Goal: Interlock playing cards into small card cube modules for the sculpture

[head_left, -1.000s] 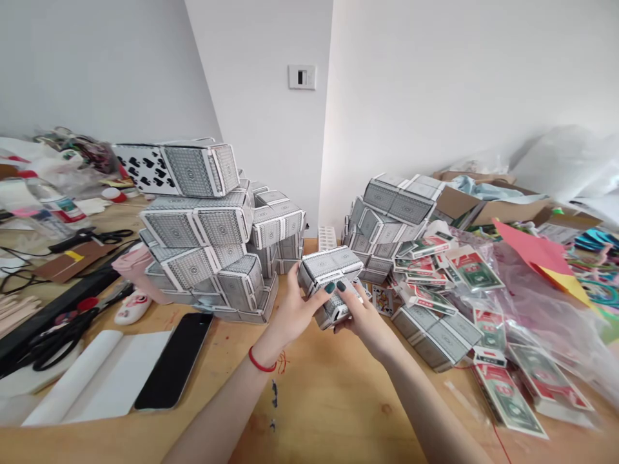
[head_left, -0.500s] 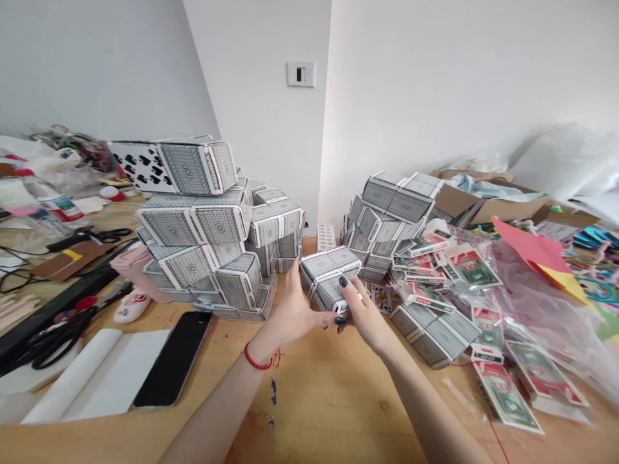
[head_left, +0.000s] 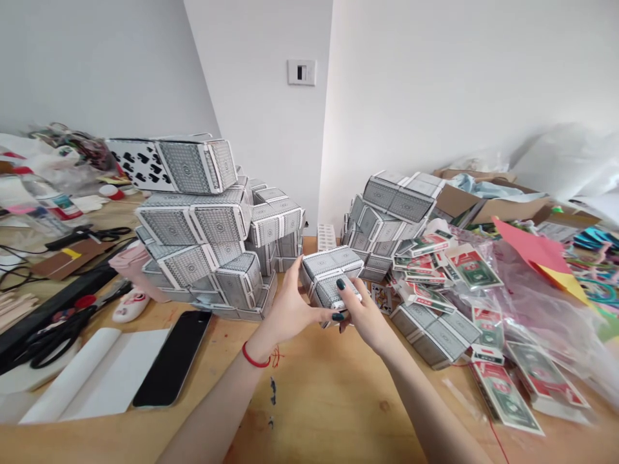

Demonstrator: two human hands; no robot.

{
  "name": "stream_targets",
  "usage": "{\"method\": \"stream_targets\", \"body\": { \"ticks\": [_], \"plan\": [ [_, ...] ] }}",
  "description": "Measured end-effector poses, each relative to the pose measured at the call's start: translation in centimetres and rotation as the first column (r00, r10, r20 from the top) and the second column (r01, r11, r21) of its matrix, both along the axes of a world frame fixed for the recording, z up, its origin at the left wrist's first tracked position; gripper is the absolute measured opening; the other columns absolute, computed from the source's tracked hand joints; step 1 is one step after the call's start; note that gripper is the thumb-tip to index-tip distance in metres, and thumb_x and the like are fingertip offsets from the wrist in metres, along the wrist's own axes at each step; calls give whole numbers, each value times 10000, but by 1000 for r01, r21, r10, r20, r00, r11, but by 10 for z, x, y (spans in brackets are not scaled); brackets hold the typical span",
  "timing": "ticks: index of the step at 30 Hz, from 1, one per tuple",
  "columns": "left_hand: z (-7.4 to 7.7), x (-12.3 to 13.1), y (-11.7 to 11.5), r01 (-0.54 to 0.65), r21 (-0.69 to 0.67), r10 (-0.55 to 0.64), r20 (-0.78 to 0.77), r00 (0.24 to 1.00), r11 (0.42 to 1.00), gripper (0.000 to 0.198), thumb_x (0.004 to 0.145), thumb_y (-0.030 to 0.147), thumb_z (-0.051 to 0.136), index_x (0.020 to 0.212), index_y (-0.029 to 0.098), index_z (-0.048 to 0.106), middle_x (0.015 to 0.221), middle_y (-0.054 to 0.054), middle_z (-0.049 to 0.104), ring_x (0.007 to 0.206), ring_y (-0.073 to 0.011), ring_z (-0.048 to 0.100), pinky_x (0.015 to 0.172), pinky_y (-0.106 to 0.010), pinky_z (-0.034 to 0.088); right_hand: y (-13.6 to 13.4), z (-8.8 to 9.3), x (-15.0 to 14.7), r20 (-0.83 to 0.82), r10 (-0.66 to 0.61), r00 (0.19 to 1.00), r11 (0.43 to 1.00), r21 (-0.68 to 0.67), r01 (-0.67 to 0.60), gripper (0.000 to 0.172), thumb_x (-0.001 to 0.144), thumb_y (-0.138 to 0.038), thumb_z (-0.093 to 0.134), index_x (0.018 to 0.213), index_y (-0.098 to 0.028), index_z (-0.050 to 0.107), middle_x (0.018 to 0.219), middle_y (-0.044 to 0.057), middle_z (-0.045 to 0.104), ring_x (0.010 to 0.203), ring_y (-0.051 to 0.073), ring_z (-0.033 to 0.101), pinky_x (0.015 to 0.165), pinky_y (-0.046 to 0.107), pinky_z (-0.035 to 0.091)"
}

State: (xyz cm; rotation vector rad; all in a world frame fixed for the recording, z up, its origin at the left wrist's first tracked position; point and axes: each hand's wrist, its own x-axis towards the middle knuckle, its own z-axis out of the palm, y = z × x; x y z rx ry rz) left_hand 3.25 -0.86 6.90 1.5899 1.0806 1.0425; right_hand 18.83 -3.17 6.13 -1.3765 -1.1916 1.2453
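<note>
Between my hands is a block folded from grey-backed playing cards (head_left: 333, 265), tilted slightly above the wooden table. My left hand (head_left: 293, 306) wraps its left side, thumb along the near edge. My right hand (head_left: 362, 314) grips the near right corner, its thumb pressed on the near face; its other fingers are mostly hidden underneath. To the left rises a tall stack of similar card blocks (head_left: 217, 225), with spades showing on its top block. A second stack (head_left: 387, 219) stands behind on the right. Another card block (head_left: 438, 335) lies right of my right hand.
Red and green card boxes (head_left: 471, 267) and clear plastic wrap (head_left: 546, 316) are heaped on the right. A black phone (head_left: 173, 361), white paper (head_left: 111, 367) and black scissors (head_left: 58, 335) lie at left. A cardboard box (head_left: 503, 206) stands at the back right.
Both hands still hold the card block, which has shifted only a touch to the right. My right thumb has moved slightly on its near face. The stacks stay put.
</note>
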Motion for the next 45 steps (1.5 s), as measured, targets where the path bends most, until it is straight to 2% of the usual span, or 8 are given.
{"method": "stream_targets", "body": {
  "ticks": [6,10,16,21,25,30,36,45],
  "plan": [
    [-3,0,2,56,196,-27,-146,989,979,982,644,439,697,1402,285,93,1475,-83,162,1357,-281,136,1095,-432,177,1,0,0,-64,-37,997,999,3,38,443,743,-616,484,929,-217,433,569,-62,514,449,111,550,388,231,499],
    [2,3,-2,114,235,-80,-151,985,965,623,722,427,628,1284,320,384,1481,-43,130,1361,-270,126,1088,-422,212,-2,4,3,-80,-27,996,999,-23,25,457,753,-615,467,992,-228,418,644,-40,542,478,124,579,393,252,515],
    [-1,4,3,18,172,-22,22,1000,985,410,750,419,596,1127,280,515,1386,-69,318,1256,-275,360,1001,-456,363,-4,11,9,-177,95,980,995,55,-86,465,769,-521,515,1123,-249,385,1006,41,544,670,141,622,561,325,576],
    [-7,3,3,-50,113,36,122,992,992,426,803,454,502,1182,266,451,1171,-88,517,1003,-226,561,787,-394,520,-7,8,0,100,-32,994,956,294,1,721,608,-404,714,1225,-255,369,1256,115,434,881,214,576,614,323,548],
    [-6,-5,1,79,55,-76,-67,995,995,421,847,465,410,1221,272,423,1113,-88,537,854,-196,600,694,-357,530,-8,9,2,286,-275,918,898,416,139,641,597,-312,713,1165,-209,436,1102,98,551,960,251,542,734,364,495],
    [10,-13,-2,76,333,53,-362,931,940,321,830,435,468,1053,231,577,1267,-96,438,1178,-292,405,979,-489,338,-6,20,21,203,-101,974,951,307,35,502,591,-272,703,1045,-200,501,938,46,613,818,212,577,727,333,479],
    [18,0,-13,212,369,-182,-116,976,905,409,904,313,351,1309,249,345,1342,-74,419,1230,-223,386,1041,-397,299,-11,25,22,95,50,994,932,353,-80,446,664,-372,667,1051,-226,500,984,51,590,864,208,556,772,327,461],
    [12,10,-21,120,473,-91,-84,992,873,317,923,280,274,1193,226,429,1326,-88,368,1266,-216,306,1072,-408,235,-12,14,9,58,6,998,909,415,-29,292,828,-450,462,1041,-255,422,980,25,520,851,167,512,759,271,423]
  ]
}}
